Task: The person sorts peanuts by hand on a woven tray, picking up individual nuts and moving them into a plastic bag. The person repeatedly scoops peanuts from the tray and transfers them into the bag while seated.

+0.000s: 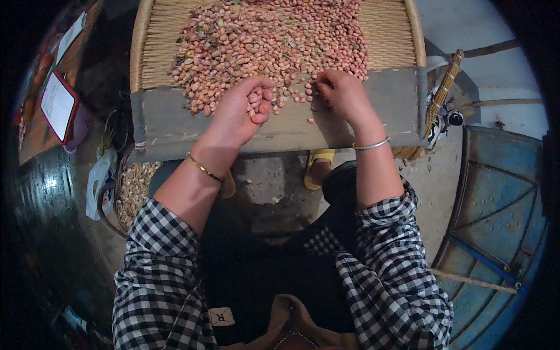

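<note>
Before me lies a woven wicker tray whose near part is a grey, stitched, flat band. Pink shelled peanuts cover much of it, with bits of dry leaf and husk mixed in. My left hand is cupped, palm up, around a small handful of peanuts, over the near edge of the pile. At that same edge, farther right, my right hand points down with curled fingers beside a few loose kernels. Its fingertips are partly hidden, so whether they pinch a kernel is unclear.
Below the tray at left stand a basket of peanut shells and a white plastic bag. A wooden table holds a red-framed board. On the right are a bound straw broom, shoes and a blue metal door.
</note>
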Demonstrator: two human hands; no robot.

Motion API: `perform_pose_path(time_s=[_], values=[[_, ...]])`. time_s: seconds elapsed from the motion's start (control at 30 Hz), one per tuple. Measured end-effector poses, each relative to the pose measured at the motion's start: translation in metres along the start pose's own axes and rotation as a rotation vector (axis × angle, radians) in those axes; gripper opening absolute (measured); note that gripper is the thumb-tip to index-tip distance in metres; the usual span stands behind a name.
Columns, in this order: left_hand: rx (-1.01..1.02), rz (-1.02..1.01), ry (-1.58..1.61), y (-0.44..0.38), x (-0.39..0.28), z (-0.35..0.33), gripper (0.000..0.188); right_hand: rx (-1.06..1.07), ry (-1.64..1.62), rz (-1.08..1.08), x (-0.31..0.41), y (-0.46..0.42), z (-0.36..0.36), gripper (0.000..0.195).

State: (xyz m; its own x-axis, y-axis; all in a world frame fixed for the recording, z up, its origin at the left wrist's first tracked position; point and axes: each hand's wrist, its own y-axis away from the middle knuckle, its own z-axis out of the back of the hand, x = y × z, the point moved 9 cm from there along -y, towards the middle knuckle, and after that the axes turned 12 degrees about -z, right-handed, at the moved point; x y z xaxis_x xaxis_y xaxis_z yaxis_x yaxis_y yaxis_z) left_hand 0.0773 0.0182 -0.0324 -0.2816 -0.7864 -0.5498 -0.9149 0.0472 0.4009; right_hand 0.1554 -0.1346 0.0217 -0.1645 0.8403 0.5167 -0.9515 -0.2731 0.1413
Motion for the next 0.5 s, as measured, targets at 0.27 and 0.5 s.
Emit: perform_pose_path(time_s=[0.27, 0.5], values=[[0.015, -0.01, -0.025, 0.004, 0.002, -0.005, 0.018, -0.016, 0.406, -0.053, 0.024, 0.005, -0.027, 0.016], [0.024, 0.107, -0.097, 0.008, 0.015, -0.002, 0.025, -0.017, 0.183, -0.037, 0.02, -0.003, -0.025, 0.02]])
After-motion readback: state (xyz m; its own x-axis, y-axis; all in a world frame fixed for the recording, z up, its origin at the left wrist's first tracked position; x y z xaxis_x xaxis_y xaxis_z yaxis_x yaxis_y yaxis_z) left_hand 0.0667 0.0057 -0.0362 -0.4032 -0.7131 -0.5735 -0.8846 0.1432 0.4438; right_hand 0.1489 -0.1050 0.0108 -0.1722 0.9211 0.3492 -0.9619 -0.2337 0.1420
